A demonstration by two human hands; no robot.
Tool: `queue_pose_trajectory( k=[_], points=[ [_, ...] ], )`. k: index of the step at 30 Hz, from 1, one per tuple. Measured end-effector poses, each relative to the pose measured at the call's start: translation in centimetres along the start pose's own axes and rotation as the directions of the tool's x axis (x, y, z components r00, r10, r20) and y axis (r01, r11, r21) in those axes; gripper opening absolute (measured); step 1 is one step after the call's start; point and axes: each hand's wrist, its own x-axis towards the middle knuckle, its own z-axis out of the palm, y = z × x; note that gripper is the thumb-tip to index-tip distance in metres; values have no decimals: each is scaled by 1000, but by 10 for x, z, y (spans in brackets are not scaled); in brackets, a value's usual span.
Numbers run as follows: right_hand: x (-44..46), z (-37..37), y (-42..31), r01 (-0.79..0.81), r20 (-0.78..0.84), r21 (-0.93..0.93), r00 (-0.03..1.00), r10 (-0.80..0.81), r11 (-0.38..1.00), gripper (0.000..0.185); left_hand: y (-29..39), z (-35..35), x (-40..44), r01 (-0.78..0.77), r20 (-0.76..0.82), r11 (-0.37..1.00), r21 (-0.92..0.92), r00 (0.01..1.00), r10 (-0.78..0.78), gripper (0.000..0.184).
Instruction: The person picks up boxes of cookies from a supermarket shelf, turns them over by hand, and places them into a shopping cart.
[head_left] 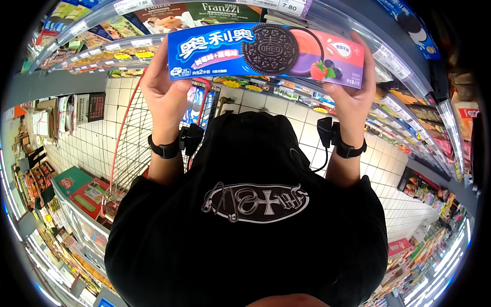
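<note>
A long blue and pink Oreo box (220,53) is held up level in front of the shelf, its printed front showing a dark cookie, a strawberry and blueberries. My left hand (166,97) grips its left end, thumb at the lower edge and fingers behind. At the right end, my right hand (353,100) holds the box the same way, its thumb near the bottom edge. Both wrists wear black straps with small black devices. Just behind the box's top edge stand a brown Franzzi box (163,20) and a green Franzzi box (220,14) on the shelf.
A wire shopping cart (130,133) with red edges stands at the left, with blue packages (194,105) inside. Shelves with price tags (391,64) curve across the top and right. A green and red carton (82,189) is at the lower left. White tiles (245,102) cover the floor.
</note>
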Motion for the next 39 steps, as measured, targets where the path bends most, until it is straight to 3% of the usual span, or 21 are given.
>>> queue_pose_trajectory(
  k=[9, 13, 15, 20, 23, 26, 30, 39],
  points=[
    [-3, 4, 5, 23, -17, -164, 999, -27, 986, 90, 0, -2, 12, 18, -6, 996, -92, 1000, -19, 70],
    [-3, 13, 5, 54, -18, -156, 998, -58, 986, 94, 1, -4, 17, 0, -3, 999, -51, 1000, 0, 62],
    [-1, 15, 4, 92, 138, 41, 986, -97, 995, 90, 0, -11, 16, 28, -12, 995, -93, 1000, -29, 60],
    [2, 24, 4, 121, 213, 84, 968, -137, 989, 87, -2, -26, 9, 73, -31, 983, -166, 996, -79, 55],
    [3, 29, 8, 119, 154, 108, 979, -135, 987, 83, 1, -30, 7, 44, -16, 987, -156, 999, -47, 55],
    [4, 30, 16, 104, 14, -145, 995, -103, 984, 78, 3, -32, 7, -6, -22, 987, -161, 1000, 2, 57],
    [9, 36, 19, 95, -64, -90, 993, -101, 991, 75, 2, -37, 3, 26, -58, 994, -104, 998, -32, 58],
    [9, 45, 19, 138, 129, -46, 983, -132, 989, 76, 4, -46, -2, -12, -93, 995, -97, 996, 3, 60]
  ],
)
